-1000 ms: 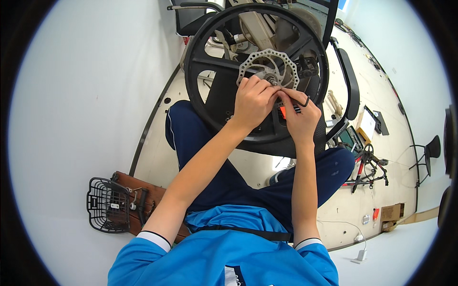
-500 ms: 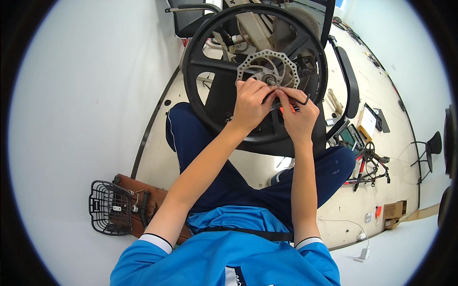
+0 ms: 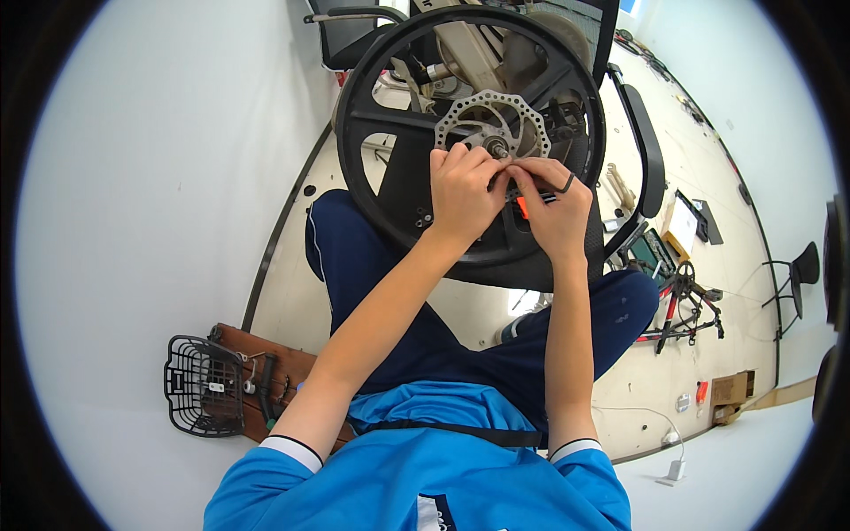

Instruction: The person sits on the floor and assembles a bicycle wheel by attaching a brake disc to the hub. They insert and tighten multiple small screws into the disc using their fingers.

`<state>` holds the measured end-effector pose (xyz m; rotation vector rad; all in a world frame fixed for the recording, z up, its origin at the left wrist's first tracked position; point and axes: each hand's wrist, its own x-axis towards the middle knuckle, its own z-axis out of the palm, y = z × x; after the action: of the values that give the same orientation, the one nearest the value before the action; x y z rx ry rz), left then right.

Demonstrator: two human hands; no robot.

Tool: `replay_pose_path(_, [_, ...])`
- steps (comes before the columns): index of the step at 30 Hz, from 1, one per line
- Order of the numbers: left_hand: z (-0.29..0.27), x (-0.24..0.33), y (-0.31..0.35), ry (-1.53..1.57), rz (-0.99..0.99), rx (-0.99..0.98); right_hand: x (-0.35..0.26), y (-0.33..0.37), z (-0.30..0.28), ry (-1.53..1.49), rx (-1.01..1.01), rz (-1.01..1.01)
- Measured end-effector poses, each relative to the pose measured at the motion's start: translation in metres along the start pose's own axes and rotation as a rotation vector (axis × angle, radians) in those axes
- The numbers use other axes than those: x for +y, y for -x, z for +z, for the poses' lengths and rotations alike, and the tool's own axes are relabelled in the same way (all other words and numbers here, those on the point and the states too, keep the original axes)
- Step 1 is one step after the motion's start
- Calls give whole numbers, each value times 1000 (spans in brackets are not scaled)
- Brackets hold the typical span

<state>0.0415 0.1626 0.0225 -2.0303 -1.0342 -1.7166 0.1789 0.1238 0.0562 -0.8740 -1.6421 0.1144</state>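
A black spoked wheel lies in front of me on a dark chair seat. On its hub sits a silver brake disc with holes round its edge, and the axle sticks up from the centre. My left hand is closed in a pinch just below the axle, its fingertips meeting those of my right hand. Whatever is pinched there is too small to make out. A black hex key is tucked in my right hand, its bent end showing. Something orange shows beneath the fingers.
The chair's armrest rises to the right of the wheel. On the floor to the right are a green tool case, a red and black bike frame and a cardboard box. A black wire basket is at lower left.
The wheel and both hands have shifted slightly left. The hex key's bent end has turned in my right hand and sits closer to the fingers. Both hands still pinch together by the axle.
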Motion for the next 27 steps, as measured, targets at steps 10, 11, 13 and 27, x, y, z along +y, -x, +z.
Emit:
replay_pose_path(10, [-3, 2, 2, 46, -62, -37, -3, 1, -3, 32, -54, 68])
replay_pose_path(11, [-3, 3, 2, 36, -56, -44, -3, 2, -3, 46, -60, 78])
replay_pose_path(13, [-2, 2, 1, 23, -31, -44, -2, 2, -3, 88, -30, 34])
replay_pose_path(27, [-16, 0, -2, 42, -24, -97, 2, 4, -2, 44, 5, 97])
